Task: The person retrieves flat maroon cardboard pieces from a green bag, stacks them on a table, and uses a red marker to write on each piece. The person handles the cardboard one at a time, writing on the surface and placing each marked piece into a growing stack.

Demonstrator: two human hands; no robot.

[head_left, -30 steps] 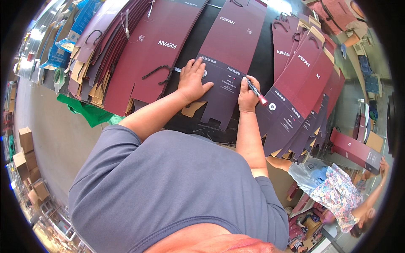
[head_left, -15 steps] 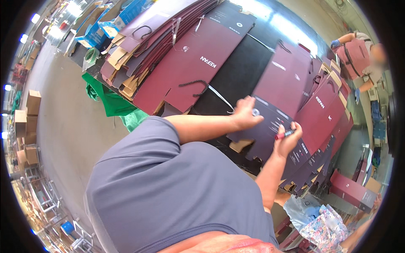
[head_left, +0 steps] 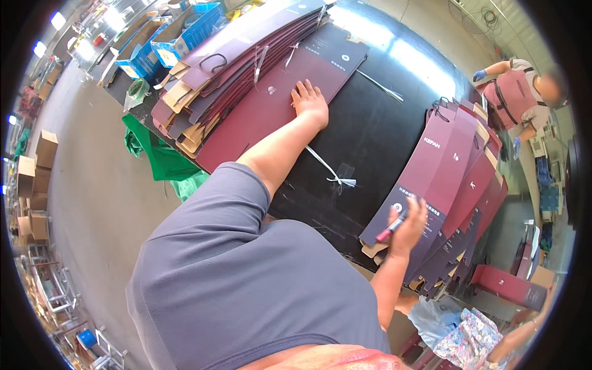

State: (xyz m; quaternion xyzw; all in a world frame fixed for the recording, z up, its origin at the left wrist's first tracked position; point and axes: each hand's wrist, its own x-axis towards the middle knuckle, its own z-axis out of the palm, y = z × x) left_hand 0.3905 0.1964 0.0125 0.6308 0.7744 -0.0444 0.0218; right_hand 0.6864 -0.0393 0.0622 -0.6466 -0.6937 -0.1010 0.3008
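My left hand (head_left: 311,106) lies with fingers apart on a flat maroon box blank (head_left: 265,114), the front one beside a thick leaning stack. In my right hand (head_left: 409,229) is a slim marker pen (head_left: 391,229), dark with a red end. That hand is over the lower, dark panel of another maroon box blank (head_left: 428,151). This blank lies on top of a fanned pile at the right of the black table (head_left: 364,129). Whether the right hand also touches the blank is unclear.
White ties (head_left: 324,165) stretch across the tabletop between the stacks. Blue bins (head_left: 185,37) and a green tape roll (head_left: 137,92) sit at the back left, above green cloth (head_left: 157,154). A co-worker (head_left: 509,92) stands far right; another person in floral clothing (head_left: 475,339) is lower right.
The box blank at the middle has moved right onto the pile, baring more black table. My left hand left it and went up-left to the left stack. The pen stays in my right hand.
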